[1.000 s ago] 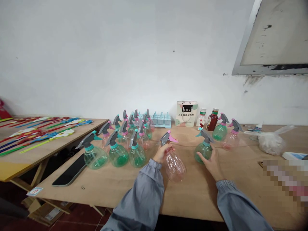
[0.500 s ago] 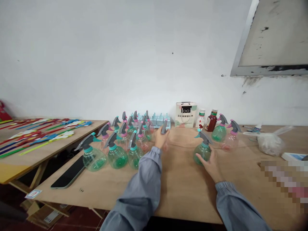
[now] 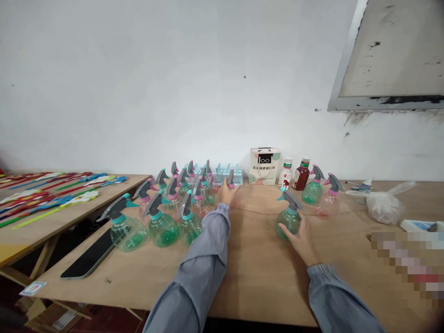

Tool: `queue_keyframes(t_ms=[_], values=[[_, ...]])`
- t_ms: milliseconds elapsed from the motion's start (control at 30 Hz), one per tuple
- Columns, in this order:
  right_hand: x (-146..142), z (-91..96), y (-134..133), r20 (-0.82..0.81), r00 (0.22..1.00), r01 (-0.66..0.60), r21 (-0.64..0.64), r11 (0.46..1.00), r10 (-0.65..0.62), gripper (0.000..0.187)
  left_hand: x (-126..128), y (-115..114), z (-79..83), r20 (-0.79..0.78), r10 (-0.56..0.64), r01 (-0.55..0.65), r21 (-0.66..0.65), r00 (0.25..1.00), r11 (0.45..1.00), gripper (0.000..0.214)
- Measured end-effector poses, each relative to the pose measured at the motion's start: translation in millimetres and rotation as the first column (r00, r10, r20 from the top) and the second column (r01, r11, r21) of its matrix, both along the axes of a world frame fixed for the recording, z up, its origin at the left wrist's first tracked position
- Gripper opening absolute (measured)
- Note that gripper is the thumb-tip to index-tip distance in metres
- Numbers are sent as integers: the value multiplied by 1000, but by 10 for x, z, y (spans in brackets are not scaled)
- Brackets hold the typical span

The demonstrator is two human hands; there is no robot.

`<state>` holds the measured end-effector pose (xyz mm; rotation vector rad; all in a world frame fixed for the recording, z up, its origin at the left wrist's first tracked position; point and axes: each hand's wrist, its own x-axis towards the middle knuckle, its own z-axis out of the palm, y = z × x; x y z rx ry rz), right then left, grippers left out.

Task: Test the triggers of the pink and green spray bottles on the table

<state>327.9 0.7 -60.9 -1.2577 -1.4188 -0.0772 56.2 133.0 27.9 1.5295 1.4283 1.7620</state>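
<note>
soft light, stretched edges

it's even, coolish light in here, its source out of sight. the white wall (image 3: 138,83) looks palest low down in the middle and greys off toward the upper left. a faint shadow lies on the table (image 3: 256,273) just below the right hand (image 3: 301,238), while beneath the boards everything sinks near black. small glints catch on the clear spray bottles (image 3: 164,231). at the left edge the coloured strips (image 3: 52,199) go slightly soft and stretched; lower right, a patch (image 3: 409,268) breaks into coarse blocks.

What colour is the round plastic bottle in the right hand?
The round plastic bottle is translucent green, shown in the head view.
</note>
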Motion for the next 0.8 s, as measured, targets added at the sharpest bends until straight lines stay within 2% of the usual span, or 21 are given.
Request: queue_keyframes(t_ms=[133,233,300,533,667,800], values=[[1,-10,10,-8,1000,-7,-8,1000,7,86,-11,-138,-263,-136,126,-131,-32,983,991,98],[-5,-14,11,-27,1000,-5,-14,1000,4,87,-2,-185,-447,-271,161,-204,-137,949,969,96],[-9,-13,8,-26,1000,-2,-15,1000,2,87,-6,-155,-501,-313,164,-225,-171,935,959,88],[-17,-2,-21,-24,1000,-8,-17,1000,7,85,-51,178,-378,-321,256,-331,-204,912,921,74],[-32,-18,-35,-21,999,-25,-23,999,25,82,-73,337,-283,-310,235,-318,-256,921,913,76],[-40,-46,-41,-20,999,-41,-52,998,40,82,-89,397,-198,-247,217,-289,-307,944,907,82]])
